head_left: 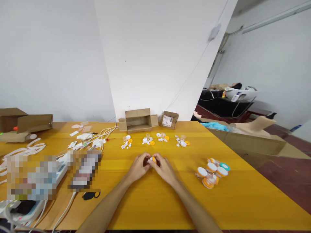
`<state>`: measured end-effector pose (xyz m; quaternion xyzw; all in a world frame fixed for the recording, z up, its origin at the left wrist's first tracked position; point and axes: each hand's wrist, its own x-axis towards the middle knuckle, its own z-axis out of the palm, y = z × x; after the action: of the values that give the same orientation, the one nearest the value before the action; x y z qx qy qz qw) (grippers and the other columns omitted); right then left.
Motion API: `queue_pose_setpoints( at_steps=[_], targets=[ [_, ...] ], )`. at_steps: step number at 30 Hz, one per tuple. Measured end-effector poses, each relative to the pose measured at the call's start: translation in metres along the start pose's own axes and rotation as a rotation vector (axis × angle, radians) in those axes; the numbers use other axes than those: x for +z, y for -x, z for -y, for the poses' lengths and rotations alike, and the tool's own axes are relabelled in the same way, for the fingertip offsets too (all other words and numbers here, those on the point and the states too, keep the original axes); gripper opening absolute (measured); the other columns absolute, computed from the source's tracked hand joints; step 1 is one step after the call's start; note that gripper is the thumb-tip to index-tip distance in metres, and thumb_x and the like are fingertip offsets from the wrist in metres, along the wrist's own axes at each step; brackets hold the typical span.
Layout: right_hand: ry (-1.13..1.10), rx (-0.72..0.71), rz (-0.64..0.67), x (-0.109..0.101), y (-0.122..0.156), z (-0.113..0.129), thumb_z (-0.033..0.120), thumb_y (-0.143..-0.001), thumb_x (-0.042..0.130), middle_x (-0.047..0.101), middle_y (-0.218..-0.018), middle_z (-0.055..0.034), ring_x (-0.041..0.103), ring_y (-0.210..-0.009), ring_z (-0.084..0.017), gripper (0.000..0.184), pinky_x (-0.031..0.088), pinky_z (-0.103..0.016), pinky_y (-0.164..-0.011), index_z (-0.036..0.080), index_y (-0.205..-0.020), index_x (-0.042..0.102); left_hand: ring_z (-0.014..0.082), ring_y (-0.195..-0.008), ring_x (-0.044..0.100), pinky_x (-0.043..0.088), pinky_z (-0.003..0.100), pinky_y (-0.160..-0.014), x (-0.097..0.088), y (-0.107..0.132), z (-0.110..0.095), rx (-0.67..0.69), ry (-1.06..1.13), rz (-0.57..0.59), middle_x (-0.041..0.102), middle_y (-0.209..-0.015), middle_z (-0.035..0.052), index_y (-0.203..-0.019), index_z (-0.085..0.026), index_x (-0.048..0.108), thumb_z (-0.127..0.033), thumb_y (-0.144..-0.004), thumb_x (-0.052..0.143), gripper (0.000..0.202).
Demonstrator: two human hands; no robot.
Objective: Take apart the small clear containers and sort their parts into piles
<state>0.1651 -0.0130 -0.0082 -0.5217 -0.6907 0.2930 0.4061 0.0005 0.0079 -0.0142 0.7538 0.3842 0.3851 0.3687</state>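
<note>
My left hand (141,166) and my right hand (162,166) meet over the middle of the table. Both are closed around a small jar with an orange-and-white lid (153,159), and the fingers cover most of it. Beyond the hands lie loose parts in several small groups: clear cups (147,136), orange rings (152,143), white discs (158,135) and white perforated pieces (124,145). To the right of my hands stands a cluster of several clear jars with orange-and-white lids (212,167), one with a teal lid (224,166); some are tilted or on their sides.
An open cardboard box (138,113) and a smaller labelled box (169,119) stand by the wall. On the left are a phone-like device (85,170), a white power strip (62,171), tangled cables (107,131), a black object (88,195) and another open box (36,123).
</note>
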Motion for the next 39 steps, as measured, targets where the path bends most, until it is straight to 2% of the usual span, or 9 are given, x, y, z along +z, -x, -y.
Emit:
queue_pose_setpoints(
  at_steps=[6, 11, 14, 20, 25, 28, 33, 39],
  targets=[
    [-0.069, 0.024, 0.000, 0.001, -0.002, -0.001, 0.060, -0.086, 0.047, 0.060, -0.068, 0.0020, 0.056, -0.062, -0.017, 0.038, 0.042, -0.028, -0.061, 0.023, -0.085, 0.056, 0.0156, -0.072, 0.062, 0.051, 0.027, -0.070, -0.002, -0.004, -0.003, -0.075, 0.129, 0.006, 0.070, -0.082, 0.0007, -0.091, -0.020, 0.061, -0.036, -0.080, 0.068, 0.020],
    [-0.174, 0.019, 0.003, 0.005, -0.003, -0.009, 0.061, -0.086, 0.048, 0.063, -0.071, 0.0011, 0.058, -0.067, -0.018, 0.039, 0.045, -0.029, -0.065, 0.022, -0.086, 0.056, 0.0173, -0.078, 0.063, 0.051, 0.029, -0.075, -0.005, -0.005, -0.008, -0.104, 0.164, 0.028, 0.071, -0.086, 0.0028, -0.091, -0.020, 0.063, -0.049, -0.079, 0.070, 0.033],
    [-0.170, 0.014, -0.005, 0.006, -0.002, -0.010, 0.058, -0.087, 0.050, 0.064, -0.072, 0.0013, 0.059, -0.069, -0.018, 0.036, 0.046, -0.029, -0.066, 0.022, -0.087, 0.057, 0.0177, -0.080, 0.063, 0.051, 0.029, -0.076, -0.006, -0.004, -0.009, -0.092, 0.171, 0.051, 0.071, -0.088, 0.0034, -0.093, -0.019, 0.063, -0.052, -0.081, 0.068, 0.035],
    [-0.105, -0.006, -0.003, 0.003, 0.001, -0.004, 0.051, -0.087, 0.053, 0.068, -0.080, 0.0001, 0.063, -0.073, -0.019, 0.030, 0.048, -0.030, -0.070, 0.023, -0.094, 0.060, 0.0175, -0.080, 0.061, 0.049, 0.030, -0.077, -0.004, -0.002, -0.005, -0.026, 0.080, 0.055, 0.068, -0.089, 0.0033, -0.092, -0.019, 0.062, -0.043, -0.087, 0.061, 0.024],
    [0.002, -0.031, -0.008, 0.002, 0.004, 0.000, 0.044, -0.086, 0.055, 0.072, -0.090, -0.0024, 0.065, -0.082, -0.023, 0.025, 0.048, -0.033, -0.077, 0.024, -0.099, 0.064, 0.0168, -0.077, 0.055, 0.047, 0.029, -0.075, -0.003, -0.003, -0.001, 0.002, -0.066, -0.007, 0.061, -0.085, 0.0013, -0.086, -0.020, 0.059, -0.027, -0.081, 0.060, 0.009],
    [0.023, -0.024, 0.000, 0.002, 0.005, -0.001, 0.041, -0.086, 0.056, 0.073, -0.097, -0.0039, 0.066, -0.088, -0.024, 0.024, 0.049, -0.035, -0.080, 0.025, -0.102, 0.064, 0.0168, -0.076, 0.054, 0.047, 0.029, -0.076, -0.003, -0.003, 0.001, -0.001, -0.089, -0.010, 0.060, -0.083, 0.0004, -0.086, -0.021, 0.059, -0.022, -0.078, 0.058, 0.008],
    [-0.023, -0.069, -0.028, 0.003, 0.004, -0.004, 0.036, -0.084, 0.060, 0.071, -0.103, -0.0053, 0.065, -0.096, -0.024, 0.022, 0.049, -0.035, -0.087, 0.025, -0.103, 0.066, 0.0169, -0.075, 0.055, 0.047, 0.029, -0.077, -0.004, -0.003, 0.000, 0.015, -0.104, 0.002, 0.062, -0.082, 0.0004, -0.087, -0.020, 0.061, -0.022, -0.079, 0.059, 0.008],
    [-0.097, -0.098, -0.065, 0.005, 0.002, -0.006, 0.032, -0.082, 0.064, 0.066, -0.095, -0.0037, 0.062, -0.091, -0.022, 0.018, 0.051, -0.035, -0.085, 0.025, -0.098, 0.068, 0.0173, -0.075, 0.058, 0.047, 0.029, -0.075, -0.004, -0.003, -0.001, 0.048, -0.063, 0.013, 0.065, -0.083, 0.0015, -0.088, -0.019, 0.063, -0.028, -0.082, 0.061, 0.011]
  ],
)
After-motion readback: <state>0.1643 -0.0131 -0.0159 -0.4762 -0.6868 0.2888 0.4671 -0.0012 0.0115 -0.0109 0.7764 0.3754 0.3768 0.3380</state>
